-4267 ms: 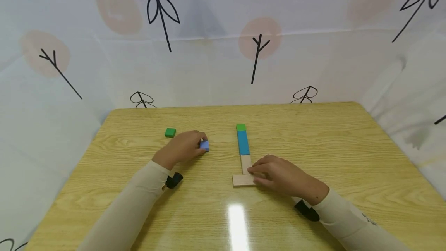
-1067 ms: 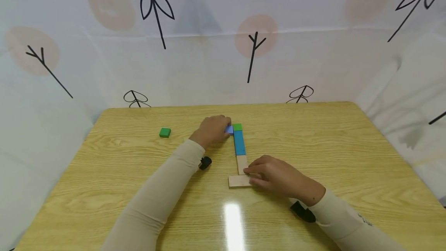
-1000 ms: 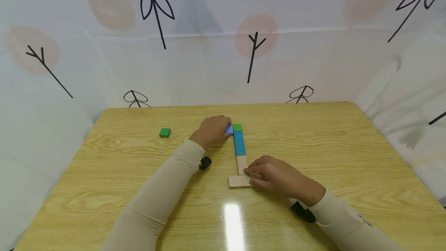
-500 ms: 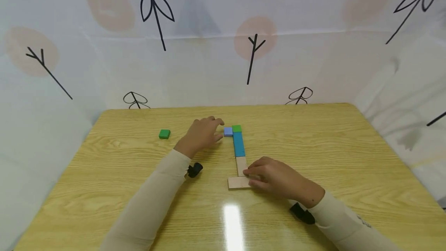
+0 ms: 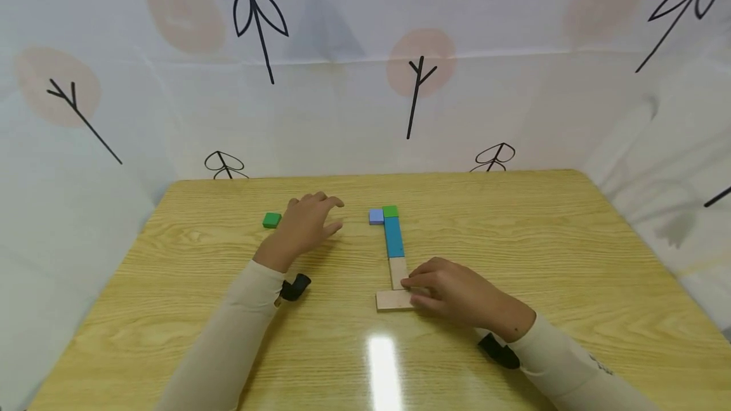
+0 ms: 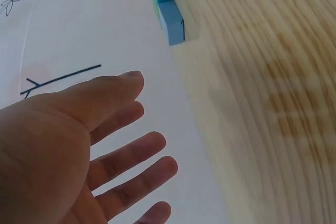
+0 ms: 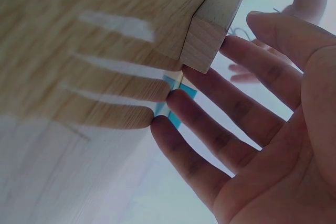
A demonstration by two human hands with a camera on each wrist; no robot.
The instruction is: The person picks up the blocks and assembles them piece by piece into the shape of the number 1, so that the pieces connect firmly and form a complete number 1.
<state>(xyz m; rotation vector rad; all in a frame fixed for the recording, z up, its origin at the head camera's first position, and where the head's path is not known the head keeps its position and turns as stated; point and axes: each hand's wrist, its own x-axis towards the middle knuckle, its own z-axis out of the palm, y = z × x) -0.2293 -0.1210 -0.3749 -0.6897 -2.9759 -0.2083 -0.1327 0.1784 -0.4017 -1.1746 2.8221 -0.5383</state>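
Note:
My left hand hovers over the table with fingers spread and nothing in them, just right of a dark green block. A periwinkle block lies beside the light green block at the far end of a row. That row runs toward me through a blue block and a plain wooden block to a crosswise wooden block. My right hand rests at the crosswise block's right end and hides it; in the right wrist view its extended fingers touch the wooden block.
The wood-grain table ends at a white patterned cloth hung behind it. Glare shows on the near tabletop. A black wrist device is worn under the left wrist, another black device under the right.
My left hand carried the periwinkle block right to the light green block, let go of it, and drew back left toward the dark green block. The right hand has stayed in place.

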